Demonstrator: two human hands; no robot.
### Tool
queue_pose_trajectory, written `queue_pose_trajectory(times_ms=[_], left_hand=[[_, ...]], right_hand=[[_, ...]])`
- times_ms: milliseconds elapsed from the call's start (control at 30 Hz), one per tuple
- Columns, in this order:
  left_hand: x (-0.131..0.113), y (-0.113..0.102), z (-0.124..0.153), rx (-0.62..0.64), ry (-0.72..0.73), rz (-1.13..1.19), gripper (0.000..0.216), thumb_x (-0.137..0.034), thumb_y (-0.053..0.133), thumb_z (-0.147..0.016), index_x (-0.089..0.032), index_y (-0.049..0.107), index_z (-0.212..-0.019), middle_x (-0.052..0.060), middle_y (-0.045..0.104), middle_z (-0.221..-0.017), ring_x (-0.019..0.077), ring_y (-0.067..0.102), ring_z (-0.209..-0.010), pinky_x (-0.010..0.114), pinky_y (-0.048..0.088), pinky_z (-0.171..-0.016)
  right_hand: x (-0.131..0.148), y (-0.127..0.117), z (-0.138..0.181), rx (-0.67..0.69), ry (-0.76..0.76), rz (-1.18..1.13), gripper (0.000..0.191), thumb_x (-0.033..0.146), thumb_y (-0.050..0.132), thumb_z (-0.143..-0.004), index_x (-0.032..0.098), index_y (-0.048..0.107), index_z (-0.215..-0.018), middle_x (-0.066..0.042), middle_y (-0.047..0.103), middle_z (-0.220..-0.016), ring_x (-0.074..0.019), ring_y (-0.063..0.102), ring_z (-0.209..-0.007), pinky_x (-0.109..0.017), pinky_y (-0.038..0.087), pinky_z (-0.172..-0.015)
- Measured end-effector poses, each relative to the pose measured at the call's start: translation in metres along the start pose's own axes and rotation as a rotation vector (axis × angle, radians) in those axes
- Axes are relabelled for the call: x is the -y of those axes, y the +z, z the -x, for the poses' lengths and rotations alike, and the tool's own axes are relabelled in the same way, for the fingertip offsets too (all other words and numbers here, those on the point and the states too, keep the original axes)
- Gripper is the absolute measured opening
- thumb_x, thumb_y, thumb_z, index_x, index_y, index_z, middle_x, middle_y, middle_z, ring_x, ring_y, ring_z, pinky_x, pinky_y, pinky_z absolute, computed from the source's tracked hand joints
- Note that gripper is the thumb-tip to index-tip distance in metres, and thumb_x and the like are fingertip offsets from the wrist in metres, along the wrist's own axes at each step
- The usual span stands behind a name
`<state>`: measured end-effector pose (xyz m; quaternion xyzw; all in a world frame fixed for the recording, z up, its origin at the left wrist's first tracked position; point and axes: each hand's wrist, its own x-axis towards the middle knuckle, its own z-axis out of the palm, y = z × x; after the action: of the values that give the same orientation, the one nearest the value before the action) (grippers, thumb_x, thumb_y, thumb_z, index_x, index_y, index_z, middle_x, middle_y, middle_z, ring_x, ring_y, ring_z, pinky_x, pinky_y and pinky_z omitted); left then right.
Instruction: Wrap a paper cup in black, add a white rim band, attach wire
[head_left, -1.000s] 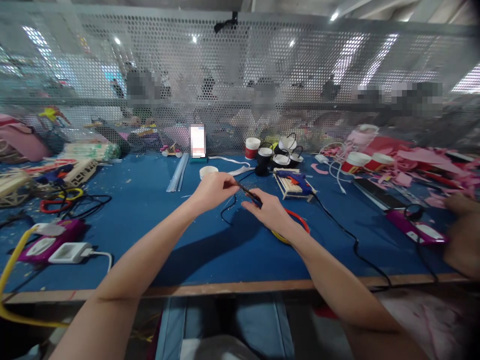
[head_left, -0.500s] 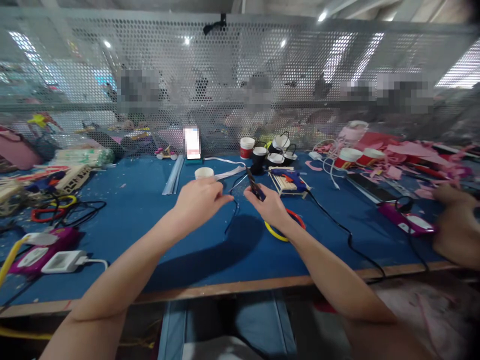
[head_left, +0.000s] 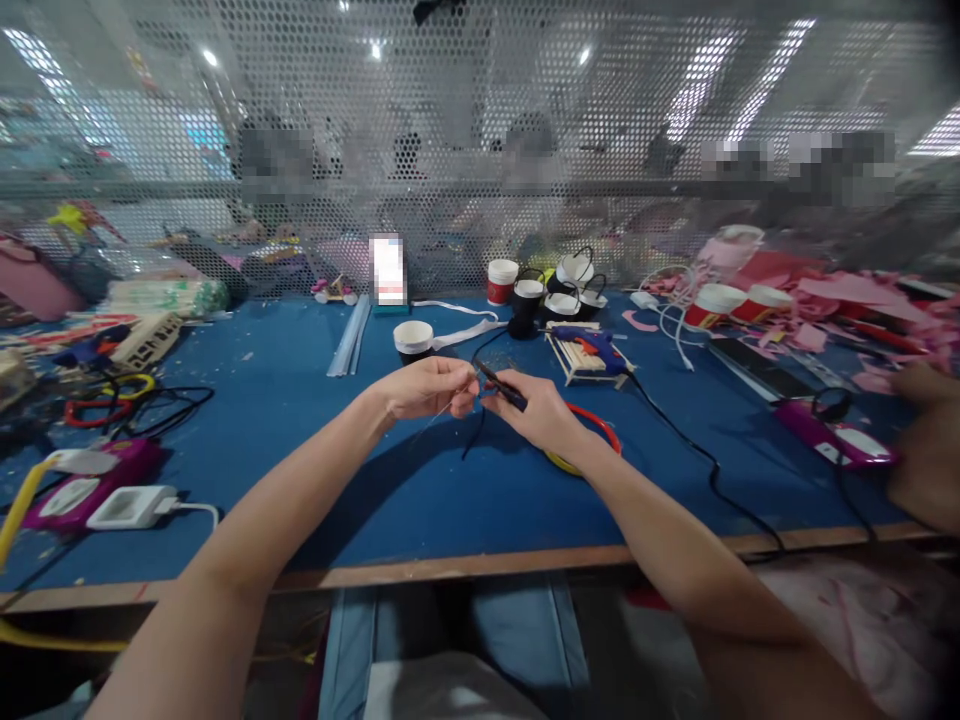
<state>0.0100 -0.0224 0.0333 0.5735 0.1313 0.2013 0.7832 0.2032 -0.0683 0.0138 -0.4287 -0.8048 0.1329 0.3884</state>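
My left hand (head_left: 433,390) is closed in a pinch on a thin wire (head_left: 437,418), whose end sticks out below the fingers. In my right hand (head_left: 541,412) is a pair of dark-handled pliers (head_left: 506,388), the jaws right at the left fingertips. Whether the jaws touch the wire is too small to tell. Just beyond my left hand stands a black paper cup with a white inside (head_left: 413,338), a white ribbon (head_left: 472,332) trailing from it. A black cord (head_left: 472,438) lies beneath the hands. Red and yellow rings (head_left: 604,428) are partly hidden behind my right wrist.
A glue gun (head_left: 592,348) rests on a small wooden-stick rack (head_left: 570,372). Several cups (head_left: 502,282) and a lit phone (head_left: 388,275) stand along the perforated screen. Power strips (head_left: 97,480) lie at the left; another person's arm (head_left: 926,450) is at the right edge.
My left hand has moved right and down from above the cup to the pliers, and now pinches the wire. The pliers have tilted lower. The view has shifted slightly.
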Motion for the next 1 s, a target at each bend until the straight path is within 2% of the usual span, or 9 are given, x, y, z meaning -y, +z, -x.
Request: queue_pose_trajectory(times_ms=[100, 167, 333, 433, 500, 600, 700, 833, 1000], left_hand=[[-0.005, 0.004, 0.0, -0.06, 0.031, -0.09, 0.034, -0.044, 0.066, -0.07, -0.014, 0.051, -0.065, -0.004, 0.045, -0.053, 0.0071, 0.045, -0.052, 0.022, 0.034, -0.055], [-0.011, 0.008, 0.001, -0.178, 0.065, -0.315, 0.035, -0.044, 0.063, -0.072, -0.014, 0.047, -0.061, -0.004, 0.045, -0.053, 0.0068, 0.042, -0.051, 0.022, 0.033, -0.054], [-0.021, 0.037, 0.003, -0.682, 0.153, -1.447, 0.02, -0.026, 0.057, -0.075, -0.013, 0.053, -0.06, 0.002, 0.053, -0.06, 0.013, 0.049, -0.062, 0.028, 0.035, -0.062], [-0.026, 0.053, 0.007, -0.806, 0.169, -1.74, 0.017, -0.02, 0.05, -0.08, -0.012, 0.059, -0.069, 0.008, 0.061, -0.072, 0.0198, 0.055, -0.076, 0.035, 0.037, -0.072], [-0.033, 0.052, 0.012, -0.683, 0.103, -1.563, 0.019, -0.027, 0.052, -0.08, -0.012, 0.061, -0.073, 0.008, 0.062, -0.072, 0.0178, 0.056, -0.073, 0.032, 0.039, -0.068], [-0.043, 0.032, 0.021, -0.312, 0.041, -0.932, 0.032, -0.039, 0.044, -0.087, -0.015, 0.062, -0.097, 0.007, 0.064, -0.09, 0.0135, 0.057, -0.077, 0.028, 0.043, -0.069], [-0.034, 0.008, 0.019, -0.169, 0.048, -0.422, 0.036, -0.044, 0.052, -0.083, -0.017, 0.06, -0.104, 0.009, 0.062, -0.101, 0.0138, 0.057, -0.086, 0.028, 0.042, -0.075], [-0.007, -0.004, 0.007, -0.083, 0.027, -0.188, 0.035, -0.045, 0.063, -0.074, -0.014, 0.063, -0.089, 0.007, 0.062, -0.093, 0.0112, 0.055, -0.079, 0.025, 0.041, -0.071], [-0.002, 0.001, 0.003, -0.12, 0.059, -0.202, 0.032, -0.044, 0.063, -0.074, -0.013, 0.056, -0.073, 0.002, 0.057, -0.075, 0.0083, 0.051, -0.067, 0.023, 0.038, -0.065]], right_hand=[[0.002, -0.002, 0.0, 0.007, -0.009, 0.014, 0.023, 0.038, 0.055, -0.081, 0.018, 0.061, -0.091, -0.003, 0.065, -0.078, -0.0141, 0.058, -0.068, -0.024, 0.04, -0.063], [0.002, -0.002, -0.001, 0.014, 0.018, 0.041, 0.023, 0.039, 0.053, -0.082, 0.018, 0.061, -0.089, -0.004, 0.065, -0.079, -0.0149, 0.058, -0.069, -0.025, 0.04, -0.063], [0.001, 0.003, -0.003, 0.031, 0.157, 0.191, 0.022, 0.038, 0.054, -0.081, 0.016, 0.06, -0.083, -0.006, 0.066, -0.077, -0.0205, 0.06, -0.074, -0.029, 0.04, -0.067], [0.001, 0.004, -0.002, 0.003, 0.176, 0.181, 0.021, 0.037, 0.054, -0.081, 0.017, 0.06, -0.084, -0.007, 0.066, -0.079, -0.0209, 0.061, -0.076, -0.029, 0.04, -0.069], [0.003, 0.002, -0.001, -0.02, 0.171, 0.131, 0.021, 0.037, 0.053, -0.081, 0.017, 0.06, -0.084, -0.005, 0.066, -0.077, -0.0189, 0.06, -0.072, -0.028, 0.041, -0.067], [0.008, -0.003, 0.0, -0.025, 0.152, -0.008, 0.024, 0.041, 0.052, -0.082, 0.018, 0.06, -0.084, -0.002, 0.064, -0.074, -0.0156, 0.057, -0.069, -0.026, 0.041, -0.065], [0.011, -0.005, 0.0, -0.005, 0.11, -0.075, 0.026, 0.042, 0.053, -0.081, 0.018, 0.061, -0.086, -0.001, 0.063, -0.076, -0.0144, 0.056, -0.069, -0.025, 0.04, -0.064], [0.011, -0.002, 0.001, 0.033, 0.069, -0.065, 0.027, 0.043, 0.056, -0.079, 0.018, 0.062, -0.085, 0.0, 0.063, -0.073, -0.0132, 0.054, -0.066, -0.024, 0.039, -0.063], [0.009, -0.001, 0.002, 0.054, 0.03, -0.09, 0.022, 0.038, 0.054, -0.082, 0.019, 0.062, -0.089, -0.001, 0.066, -0.079, -0.0136, 0.057, -0.07, -0.024, 0.04, -0.065]])
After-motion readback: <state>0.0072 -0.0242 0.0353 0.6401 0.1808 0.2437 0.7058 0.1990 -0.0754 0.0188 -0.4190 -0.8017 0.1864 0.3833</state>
